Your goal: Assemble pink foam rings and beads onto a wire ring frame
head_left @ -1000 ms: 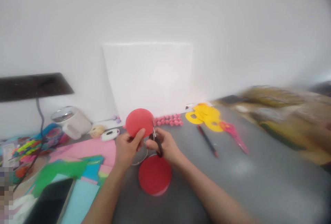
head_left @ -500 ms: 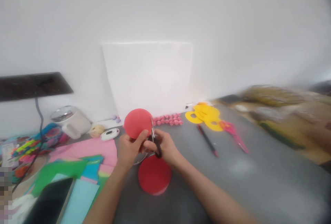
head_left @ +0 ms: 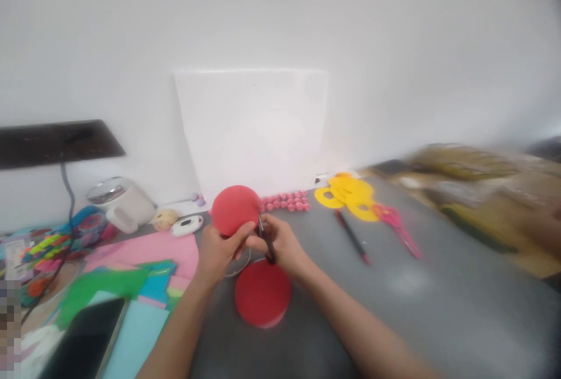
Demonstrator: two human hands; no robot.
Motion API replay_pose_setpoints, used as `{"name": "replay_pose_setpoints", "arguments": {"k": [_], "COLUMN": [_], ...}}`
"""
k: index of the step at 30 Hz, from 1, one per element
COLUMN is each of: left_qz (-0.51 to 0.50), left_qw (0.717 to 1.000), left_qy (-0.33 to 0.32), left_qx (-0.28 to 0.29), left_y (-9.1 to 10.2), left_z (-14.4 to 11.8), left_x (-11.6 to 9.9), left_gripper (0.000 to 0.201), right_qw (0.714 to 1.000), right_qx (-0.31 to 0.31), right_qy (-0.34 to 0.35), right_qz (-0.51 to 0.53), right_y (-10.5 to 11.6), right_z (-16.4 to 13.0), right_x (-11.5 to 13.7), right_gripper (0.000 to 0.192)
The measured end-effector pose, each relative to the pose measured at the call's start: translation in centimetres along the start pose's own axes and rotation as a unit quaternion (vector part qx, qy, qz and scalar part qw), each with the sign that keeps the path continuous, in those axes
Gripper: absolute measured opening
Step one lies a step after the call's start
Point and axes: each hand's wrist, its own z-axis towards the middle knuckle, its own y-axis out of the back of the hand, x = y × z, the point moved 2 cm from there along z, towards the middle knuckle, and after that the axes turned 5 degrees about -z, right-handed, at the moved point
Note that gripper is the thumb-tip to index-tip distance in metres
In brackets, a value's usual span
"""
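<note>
My left hand (head_left: 223, 249) pinches the lower edge of a red paper circle (head_left: 235, 209), which is held up above the table. In my right hand (head_left: 280, 242) is a pair of dark-handled scissors (head_left: 269, 249), its blades at the right edge of that circle. Both hands are close together, the left thumb near the blades. Below them a second red circle (head_left: 263, 294) lies flat on the table. Partly hidden behind my left hand is a thin round rim (head_left: 240, 265); what it belongs to I cannot make out.
A white board (head_left: 256, 134) leans on the wall behind several pink balls (head_left: 284, 201). Yellow paper rings (head_left: 350, 191), a black-and-red pen (head_left: 353, 237) and pink scissors (head_left: 400, 230) lie to the right. Coloured sheets (head_left: 105, 285), a phone (head_left: 85, 341) and a white mug-like object (head_left: 125, 209) are left.
The scissor blades look more closed than before at the circle's right edge. Both hands stay in nearly the same place.
</note>
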Motion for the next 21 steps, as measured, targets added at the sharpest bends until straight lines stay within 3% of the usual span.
{"name": "replay_pose_setpoints", "arguments": {"k": [3, 21], "left_qz": [-0.034, -0.074], "left_qw": [0.998, 0.996], "left_qy": [0.044, 0.043], "left_qx": [0.026, 0.027], "left_y": [0.04, 0.27], "left_z": [-0.01, 0.16], "left_x": [0.04, 0.32], "left_gripper": [0.044, 0.032], "right_qw": [1.000, 0.999], "right_qx": [0.002, -0.025], "right_qy": [-0.006, -0.041], "right_qz": [0.001, 0.005], "right_y": [-0.01, -0.17], "right_z": [0.03, -0.05], "right_x": [-0.09, -0.16], "right_gripper": [0.051, 0.046]}}
